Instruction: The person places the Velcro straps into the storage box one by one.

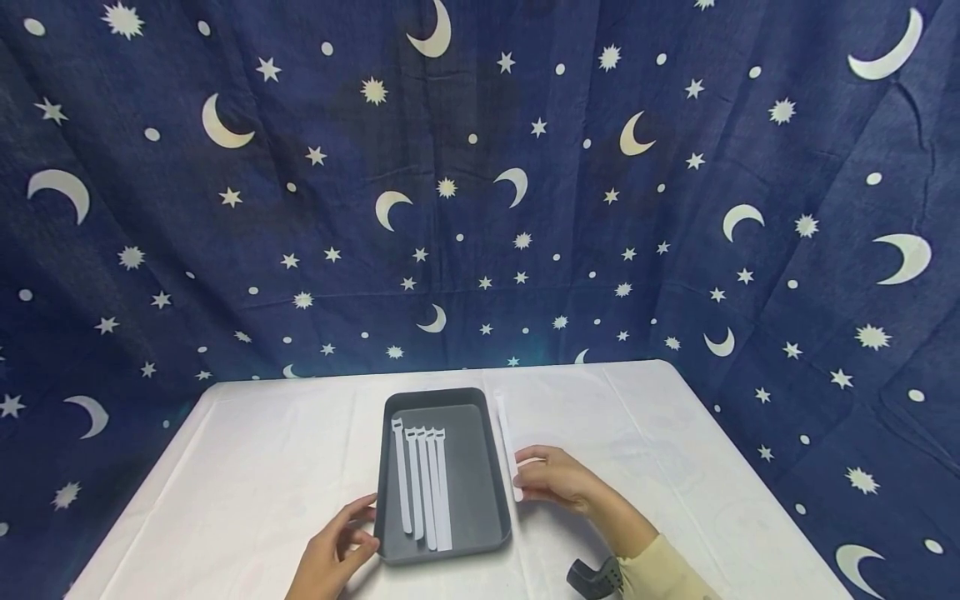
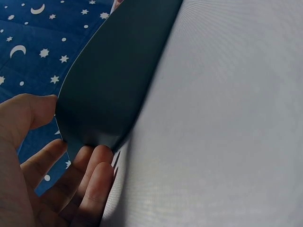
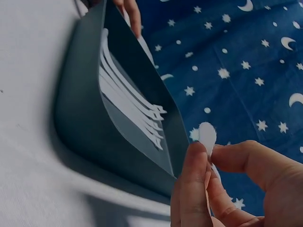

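Observation:
A dark grey tray (image 1: 480,467) stands on the table with several white hook-and-loop cable ties (image 1: 412,483) lying lengthwise side by side in its left half. Their slotted heads point to the far end. To the right of the tray, my right hand (image 1: 551,477) pinches another white cable tie (image 1: 507,433) near its rounded end, between thumb and fingers; that end (image 3: 207,135) shows up close in the right wrist view. My left hand (image 1: 333,546) is at the tray's near left corner, its fingertips (image 2: 102,156) touching the outer wall and its thumb by the rim.
A white cloth (image 1: 262,467) covers the table. A dark blue curtain (image 1: 480,208) with moons and stars hangs behind it and along the sides. A black device (image 1: 592,577) is strapped at the right wrist, by a light yellow sleeve (image 1: 663,571).

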Demonstrator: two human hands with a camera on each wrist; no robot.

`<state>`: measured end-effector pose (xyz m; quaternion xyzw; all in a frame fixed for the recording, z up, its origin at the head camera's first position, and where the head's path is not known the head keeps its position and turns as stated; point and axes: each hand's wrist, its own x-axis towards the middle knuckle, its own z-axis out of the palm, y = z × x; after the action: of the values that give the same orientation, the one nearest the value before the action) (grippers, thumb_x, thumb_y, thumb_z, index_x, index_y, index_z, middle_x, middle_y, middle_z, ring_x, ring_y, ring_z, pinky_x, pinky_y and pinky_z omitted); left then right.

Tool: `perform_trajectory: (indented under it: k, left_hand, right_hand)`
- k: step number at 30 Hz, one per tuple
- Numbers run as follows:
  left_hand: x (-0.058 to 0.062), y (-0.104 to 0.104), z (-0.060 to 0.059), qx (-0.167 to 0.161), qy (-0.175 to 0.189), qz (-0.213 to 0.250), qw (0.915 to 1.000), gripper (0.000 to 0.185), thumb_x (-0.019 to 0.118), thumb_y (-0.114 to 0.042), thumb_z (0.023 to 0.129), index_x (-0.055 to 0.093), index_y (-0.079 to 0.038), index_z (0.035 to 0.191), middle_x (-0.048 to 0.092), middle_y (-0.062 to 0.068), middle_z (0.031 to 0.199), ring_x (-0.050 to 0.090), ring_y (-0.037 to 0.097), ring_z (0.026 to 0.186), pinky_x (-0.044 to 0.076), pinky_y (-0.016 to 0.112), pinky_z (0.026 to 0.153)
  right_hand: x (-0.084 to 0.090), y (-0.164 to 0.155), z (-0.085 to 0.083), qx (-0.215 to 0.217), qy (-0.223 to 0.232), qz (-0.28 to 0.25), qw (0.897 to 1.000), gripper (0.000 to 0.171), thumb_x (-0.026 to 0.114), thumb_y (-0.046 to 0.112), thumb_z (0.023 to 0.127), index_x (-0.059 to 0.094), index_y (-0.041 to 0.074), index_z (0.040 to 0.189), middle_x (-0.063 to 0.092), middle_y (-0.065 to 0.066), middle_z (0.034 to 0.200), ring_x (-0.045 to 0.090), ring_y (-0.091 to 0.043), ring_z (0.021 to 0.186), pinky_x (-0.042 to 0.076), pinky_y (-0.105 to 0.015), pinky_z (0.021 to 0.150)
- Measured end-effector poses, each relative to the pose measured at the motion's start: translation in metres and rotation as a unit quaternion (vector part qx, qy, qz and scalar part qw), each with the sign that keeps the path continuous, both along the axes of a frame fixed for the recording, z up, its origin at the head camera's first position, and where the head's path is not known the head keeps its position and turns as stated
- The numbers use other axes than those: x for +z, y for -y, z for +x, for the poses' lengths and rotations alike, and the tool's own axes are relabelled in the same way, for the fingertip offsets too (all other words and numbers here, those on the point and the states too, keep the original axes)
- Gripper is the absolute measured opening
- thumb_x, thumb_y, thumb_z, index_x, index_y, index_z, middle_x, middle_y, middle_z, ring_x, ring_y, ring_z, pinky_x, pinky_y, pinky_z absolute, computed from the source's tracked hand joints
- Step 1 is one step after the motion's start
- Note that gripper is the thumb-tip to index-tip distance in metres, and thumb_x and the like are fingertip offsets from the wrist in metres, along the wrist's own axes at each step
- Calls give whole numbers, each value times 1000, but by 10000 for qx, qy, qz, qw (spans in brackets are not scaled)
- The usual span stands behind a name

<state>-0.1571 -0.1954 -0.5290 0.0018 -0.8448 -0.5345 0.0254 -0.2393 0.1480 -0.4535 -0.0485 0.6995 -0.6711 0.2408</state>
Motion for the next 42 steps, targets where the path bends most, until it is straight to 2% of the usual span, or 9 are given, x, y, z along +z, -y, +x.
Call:
perform_trajectory:
  k: [6, 11, 16, 21, 31, 34, 37, 42]
  left_hand:
    - [-1, 0, -1, 13, 62, -66, 10000, 55, 76, -27, 86, 56, -13, 135, 68, 5, 114, 62, -1, 76, 49, 20, 64]
    - [-2, -1, -1, 7, 68, -37, 10000, 55, 76, -27, 86, 56, -13, 136, 68, 6, 115, 62, 0, 76, 49, 20, 65]
    - [-2, -1, -1, 20, 49, -14, 10000, 56, 77, -25, 85, 56, -13, 136, 68, 7, 116, 62, 0, 76, 49, 20, 64]
    - [-2, -1, -1, 11, 82, 1, 10000, 56, 77, -25, 85, 56, -13, 136, 67, 7, 116, 62, 0, 75, 49, 20, 63]
    - [-1, -1, 0, 38, 119, 5, 9999, 57, 76, -26, 86, 55, -10, 136, 67, 8, 116, 62, 0, 76, 51, 21, 65]
    - [-1, -1, 0, 59, 228, -18, 9997, 58, 76, -28, 86, 55, -11, 137, 67, 8, 117, 63, 1, 77, 51, 21, 66]
    - [-1, -1, -1, 111, 324, -33, 9994, 58, 76, -31, 86, 55, -14, 137, 67, 7, 117, 63, 2, 77, 51, 21, 68]
    - [-2, -1, -2, 84, 283, -97, 9995, 58, 75, -32, 86, 55, -13, 137, 67, 7, 116, 63, 2, 77, 50, 21, 67]
  right_hand:
    - [-2, 11, 0, 283, 143, 9, 9995, 47, 64, -6, 82, 47, -13, 125, 67, 0, 81, 64, -9, 71, 58, -24, 70]
    - [0, 22, -1, 397, 252, 200, 9987, 44, 65, -5, 80, 52, -10, 122, 67, -3, 81, 66, -10, 71, 58, -26, 71]
    - [6, 32, 1, 381, 567, 493, 9964, 39, 67, -5, 80, 56, -7, 117, 64, -9, 84, 68, -12, 69, 59, -26, 70]
    - [9, 41, 2, 245, 936, 516, 9940, 35, 66, -8, 82, 57, -8, 115, 62, -10, 86, 67, -12, 70, 58, -25, 70]
    - [16, 61, -1, 173, 890, 711, 9933, 40, 65, -11, 82, 54, -15, 120, 62, -13, 87, 68, -14, 68, 59, -27, 71]
    - [18, 66, -3, 137, 928, 765, 9926, 41, 66, -12, 81, 53, -15, 120, 63, -14, 89, 68, -15, 68, 59, -27, 70]
    - [17, 69, -5, 142, 975, 833, 9916, 40, 66, -12, 81, 54, -15, 119, 64, -15, 87, 69, -15, 67, 59, -26, 69]
    - [12, 73, -6, 244, 976, 829, 9915, 38, 65, -14, 81, 55, -16, 117, 63, -13, 82, 67, -14, 65, 59, -26, 68]
